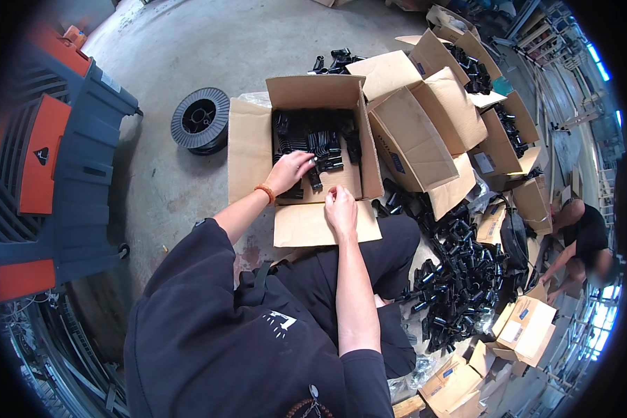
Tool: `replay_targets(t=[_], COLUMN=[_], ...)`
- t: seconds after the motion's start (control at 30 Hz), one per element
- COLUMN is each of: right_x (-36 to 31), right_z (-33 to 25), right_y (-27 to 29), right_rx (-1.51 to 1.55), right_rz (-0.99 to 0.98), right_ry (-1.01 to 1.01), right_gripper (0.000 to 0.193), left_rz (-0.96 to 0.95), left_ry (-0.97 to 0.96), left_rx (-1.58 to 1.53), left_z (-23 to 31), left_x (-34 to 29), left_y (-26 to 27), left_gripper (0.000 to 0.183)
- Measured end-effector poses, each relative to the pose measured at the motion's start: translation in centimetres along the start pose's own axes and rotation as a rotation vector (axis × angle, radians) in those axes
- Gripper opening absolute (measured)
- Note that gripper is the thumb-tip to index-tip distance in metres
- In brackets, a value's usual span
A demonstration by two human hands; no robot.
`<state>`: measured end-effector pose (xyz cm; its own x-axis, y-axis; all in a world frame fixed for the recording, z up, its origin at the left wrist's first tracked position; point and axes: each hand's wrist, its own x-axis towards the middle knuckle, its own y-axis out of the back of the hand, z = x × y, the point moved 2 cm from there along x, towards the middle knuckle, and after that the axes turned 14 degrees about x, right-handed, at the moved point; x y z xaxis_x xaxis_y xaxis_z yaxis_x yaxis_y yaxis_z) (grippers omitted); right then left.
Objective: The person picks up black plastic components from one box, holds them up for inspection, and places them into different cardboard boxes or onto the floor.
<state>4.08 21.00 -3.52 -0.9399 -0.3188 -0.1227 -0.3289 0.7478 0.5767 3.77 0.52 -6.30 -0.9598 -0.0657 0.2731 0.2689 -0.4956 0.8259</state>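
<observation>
An open cardboard box stands before me with its flaps folded out. Small glossy black fittings lie packed in rows inside it, and bare cardboard shows at its near right. My left hand, with an orange bead bracelet on the wrist, reaches over the left wall. Its fingers are pinched together at the edge of a row; what sits between them is hidden. Over the near flap is my right hand, its fingers curled in and their tips close together. Whatever they hold, if anything, cannot be made out.
A big heap of loose black fittings covers the floor at my right. Several open cartons crowd the right side, some with fittings inside. A black spool and a grey-orange machine stand left. Another person crouches far right.
</observation>
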Motion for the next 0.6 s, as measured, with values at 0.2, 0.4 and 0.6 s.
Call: replay_targets(t=[0.2, 0.4, 0.6], right_x=[2.9, 4.2, 3.7], right_z=[-0.9, 1.3, -0.7], right_y=[-2.2, -6.2, -1.7], right_rx=[-0.29, -0.414, 0.022], right_rz=[-0.125, -0.14, 0.16], right_ry=[-0.236, -0.367, -0.244], right_gripper=[0.037, 0.052, 0.026], left_rz=[-0.008, -0.276, -0.103], left_ry=[0.832, 0.984, 0.813], left_rx=[-1.258, -1.775, -1.303], left_z=[0.2, 2.0, 3.9], left_x=[-0.4, -2.3, -1.5], left_y=[0.0, 2.2, 2.9], left_gripper=[0.054, 0.044, 0.021])
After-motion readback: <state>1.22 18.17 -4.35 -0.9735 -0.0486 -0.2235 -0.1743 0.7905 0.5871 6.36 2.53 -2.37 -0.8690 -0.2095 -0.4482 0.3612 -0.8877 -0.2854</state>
